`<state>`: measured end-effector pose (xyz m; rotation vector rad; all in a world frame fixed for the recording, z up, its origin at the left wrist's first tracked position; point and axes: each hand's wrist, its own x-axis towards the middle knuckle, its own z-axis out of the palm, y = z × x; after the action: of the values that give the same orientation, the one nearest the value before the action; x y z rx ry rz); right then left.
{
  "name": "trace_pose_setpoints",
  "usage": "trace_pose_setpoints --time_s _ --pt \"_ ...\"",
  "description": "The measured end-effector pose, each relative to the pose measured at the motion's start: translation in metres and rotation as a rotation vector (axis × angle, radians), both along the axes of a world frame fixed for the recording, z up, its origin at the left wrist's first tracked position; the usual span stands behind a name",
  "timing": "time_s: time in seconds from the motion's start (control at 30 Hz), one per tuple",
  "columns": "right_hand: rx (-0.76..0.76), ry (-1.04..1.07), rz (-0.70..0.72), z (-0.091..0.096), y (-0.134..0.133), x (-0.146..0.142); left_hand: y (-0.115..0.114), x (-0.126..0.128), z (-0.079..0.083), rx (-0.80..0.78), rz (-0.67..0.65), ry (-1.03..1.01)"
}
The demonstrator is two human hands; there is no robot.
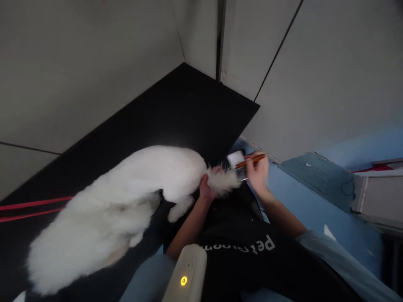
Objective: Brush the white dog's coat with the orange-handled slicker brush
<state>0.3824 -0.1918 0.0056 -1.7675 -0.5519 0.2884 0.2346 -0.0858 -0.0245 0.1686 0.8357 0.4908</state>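
Observation:
A white fluffy dog (126,201) stands on a black table (176,105), head toward the lower left, tail toward me. My left hand (205,188) is closed round the base of the dog's tail (224,181). My right hand (258,172) grips a brush with an orange-brown handle (252,160); its white head (235,159) rests on the tip of the tail fur.
Grey walls meet in a corner behind the table. Red leash straps (31,209) run off to the left. A blue floor (315,209) and a grey step lie to the right. My black apron (245,247) and a white device (189,277) with a yellow light fill the bottom.

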Motion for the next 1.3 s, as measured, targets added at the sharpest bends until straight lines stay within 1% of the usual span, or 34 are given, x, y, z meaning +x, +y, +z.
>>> trace_pose_setpoints --time_s 0.07,0.1,0.17,0.23,0.27,0.3,0.37,0.4,0.47,0.53,0.63,0.67,0.77,0.8,0.83,0.87,0.93,0.97,1.07,1.1,1.17,1.2,1.23,1.3 --pt "0.013 0.035 0.049 -0.004 0.009 -0.011 0.000 0.002 0.000 -0.012 0.021 0.028" --pt "0.009 0.045 0.039 -0.007 0.015 -0.016 0.000 0.003 0.000 -0.010 0.039 0.045" --pt "0.002 0.023 -0.021 -0.009 0.024 -0.020 0.000 0.003 0.000 0.006 0.057 0.055" --pt "0.016 -0.023 -0.081 -0.010 0.027 -0.018 -0.001 0.002 0.001 0.017 0.044 0.018" --pt "0.021 -0.035 -0.064 -0.009 0.027 -0.018 -0.002 0.002 0.003 0.015 0.035 -0.006" --pt "0.018 -0.030 -0.016 -0.008 0.027 -0.017 -0.002 0.002 0.004 0.007 0.036 -0.016" --pt "-0.007 0.017 0.102 -0.008 0.027 -0.018 -0.002 0.003 0.008 -0.013 0.075 0.007" --pt "-0.025 0.035 0.128 -0.009 0.027 -0.019 -0.002 0.004 0.010 -0.019 0.100 0.025" --pt "-0.043 0.037 0.095 -0.010 0.030 -0.020 -0.001 0.006 0.014 -0.029 0.132 0.048" --pt "-0.029 0.009 0.055 -0.010 0.034 -0.021 0.000 0.008 0.016 -0.039 0.132 0.050" --pt "-0.028 -0.007 0.096 -0.004 0.034 -0.014 0.001 0.008 0.014 -0.049 0.119 0.066" --pt "-0.036 -0.020 0.080 -0.001 0.032 -0.009 0.001 0.007 0.013 -0.047 0.117 0.073" --pt "-0.039 -0.085 -0.058 0.009 0.023 0.005 0.001 0.006 0.010 -0.030 0.088 0.058" --pt "-0.030 -0.101 -0.078 0.010 0.021 0.007 0.001 0.006 0.009 -0.023 0.068 0.034" --pt "-0.021 -0.102 -0.055 0.011 0.020 0.007 0.000 0.006 0.008 -0.018 0.042 0.008" --pt "-0.017 -0.089 0.001 0.010 0.020 0.006 0.000 0.006 0.007 -0.018 0.022 -0.004" --pt "-0.010 -0.054 0.094 0.007 0.024 0.002 0.001 0.007 0.006 -0.017 0.025 0.021" --pt "-0.003 -0.042 0.096 0.005 0.026 0.000 0.001 0.007 0.006 -0.013 0.041 0.047" --pt "0.040 -0.041 0.015 0.002 0.030 0.000 0.002 0.006 0.005 0.007 0.049 0.058" --pt "0.044 -0.043 0.032 0.002 0.030 0.001 0.001 0.005 0.005 0.013 0.027 0.026" --pt "0.029 -0.030 0.149 0.003 0.029 0.001 0.001 0.005 0.005 0.018 -0.015 -0.031" --pt "0.022 -0.026 0.179 0.003 0.029 0.002 0.001 0.005 0.006 0.023 -0.014 -0.040" --pt "0.022 -0.026 0.176 0.003 0.029 0.003 0.001 0.005 0.006 0.027 -0.005 -0.037" --pt "0.044 -0.033 0.112 0.004 0.028 0.005 0.001 0.005 0.008 0.022 0.008 -0.018"
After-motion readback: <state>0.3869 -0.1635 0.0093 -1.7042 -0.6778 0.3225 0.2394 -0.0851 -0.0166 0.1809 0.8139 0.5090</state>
